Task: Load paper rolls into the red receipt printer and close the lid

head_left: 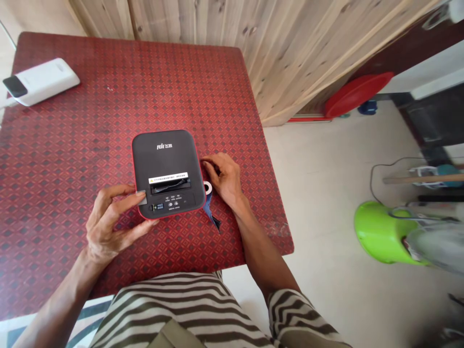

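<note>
A dark grey label printer [165, 166] with a red underside lies on the red patterned table [108, 106]. My left hand [108, 222] grips its near left corner, thumb and fingers around the edge. My right hand [224, 176] rests against the printer's right side, fingers curled at the edge. A small white roll with a dark blue strip [209, 203] lies on the table just below my right hand, beside the printer's right edge.
A white power bank [41, 81] with a cable lies at the table's far left. Wooden panelling stands behind the table. On the floor to the right are a green plastic stool [380, 232], a red basin [355, 92] and cables.
</note>
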`<state>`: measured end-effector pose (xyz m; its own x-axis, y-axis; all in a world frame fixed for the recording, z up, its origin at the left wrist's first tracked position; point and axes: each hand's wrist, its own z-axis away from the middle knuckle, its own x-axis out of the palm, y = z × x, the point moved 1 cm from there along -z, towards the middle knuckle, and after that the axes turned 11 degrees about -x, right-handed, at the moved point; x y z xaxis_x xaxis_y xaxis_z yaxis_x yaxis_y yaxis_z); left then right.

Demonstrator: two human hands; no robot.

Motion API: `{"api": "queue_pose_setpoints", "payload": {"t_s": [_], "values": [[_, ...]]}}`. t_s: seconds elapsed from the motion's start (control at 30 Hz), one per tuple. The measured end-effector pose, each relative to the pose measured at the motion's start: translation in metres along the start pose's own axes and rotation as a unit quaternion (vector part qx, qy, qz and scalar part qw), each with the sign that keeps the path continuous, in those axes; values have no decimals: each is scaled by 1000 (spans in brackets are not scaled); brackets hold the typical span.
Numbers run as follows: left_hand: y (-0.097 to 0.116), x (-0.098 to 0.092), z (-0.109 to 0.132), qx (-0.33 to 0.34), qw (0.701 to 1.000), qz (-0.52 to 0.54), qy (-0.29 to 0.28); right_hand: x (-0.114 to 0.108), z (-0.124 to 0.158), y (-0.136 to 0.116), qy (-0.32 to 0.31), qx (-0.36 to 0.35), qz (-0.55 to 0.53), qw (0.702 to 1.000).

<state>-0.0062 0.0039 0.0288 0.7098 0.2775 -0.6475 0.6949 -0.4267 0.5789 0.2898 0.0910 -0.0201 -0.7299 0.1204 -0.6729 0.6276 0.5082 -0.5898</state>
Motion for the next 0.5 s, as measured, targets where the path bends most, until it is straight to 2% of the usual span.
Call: {"api": "queue_pose_setpoints", "payload": {"t_s": [0.13, 0.3, 0.5], "values": [[1, -1, -2, -23, 999, 33, -13, -5, -1, -2, -2, 24, -25, 999], [5, -1, -7, -26, 998, 50, -33, -16, -8, -13, 44, 26, -47, 998], [5, 3, -6, -12, 999, 36, -16, -44, -22, -52, 79, -27, -12, 996]]}}
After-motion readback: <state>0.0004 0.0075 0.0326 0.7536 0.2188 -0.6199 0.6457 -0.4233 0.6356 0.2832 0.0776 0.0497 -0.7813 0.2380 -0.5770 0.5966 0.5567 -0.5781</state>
